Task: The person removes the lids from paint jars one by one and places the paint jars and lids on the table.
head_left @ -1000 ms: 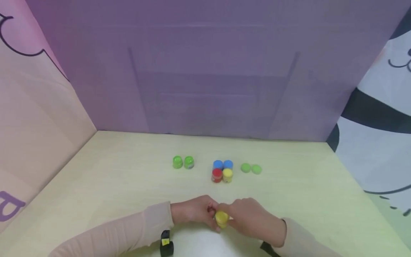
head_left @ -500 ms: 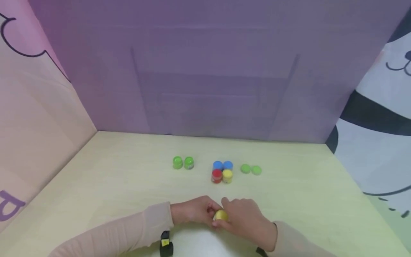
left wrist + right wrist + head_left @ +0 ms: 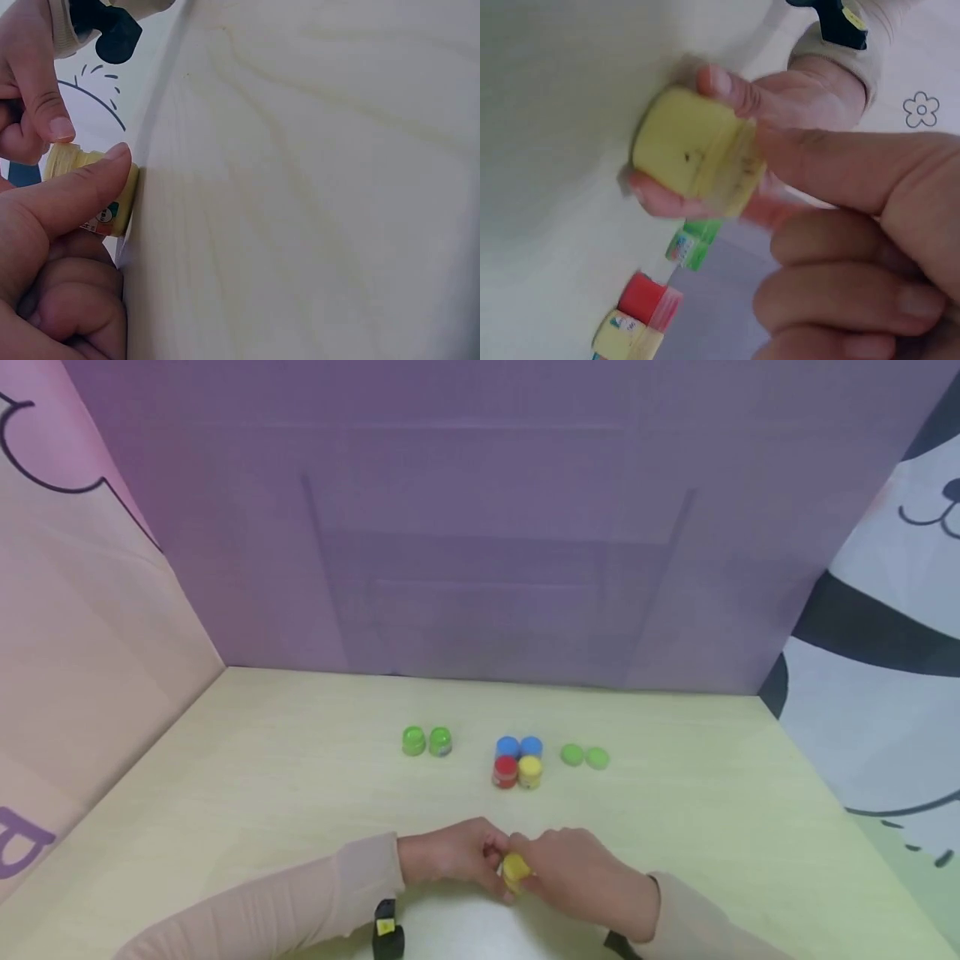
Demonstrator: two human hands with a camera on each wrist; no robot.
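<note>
Low in the head view, just right of the middle, a yellow jar (image 3: 514, 870) sits between two hands over the desk (image 3: 300, 777). The left hand (image 3: 461, 857) has its grip around the jar's side, thumb on one side and fingers on the other, probably so the jar can't spin or slip. The right hand (image 3: 583, 872) has its grip on the other end, pinching what looks like the lid (image 3: 64, 160). One hand at each end seems a good way to twist. The right wrist view is blurry there, so I can't tell if the lid is loose.

Farther up the middle, two blue jars (image 3: 520, 747) stand behind a red jar (image 3: 506, 772) and a second yellow jar (image 3: 530, 772), packed close, maybe to keep them together. To their left are two green jars (image 3: 427, 742) that look lidless. To their right, two flat green lids (image 3: 585, 757) lie side by side, perhaps kept apart so they don't get mixed up.
</note>
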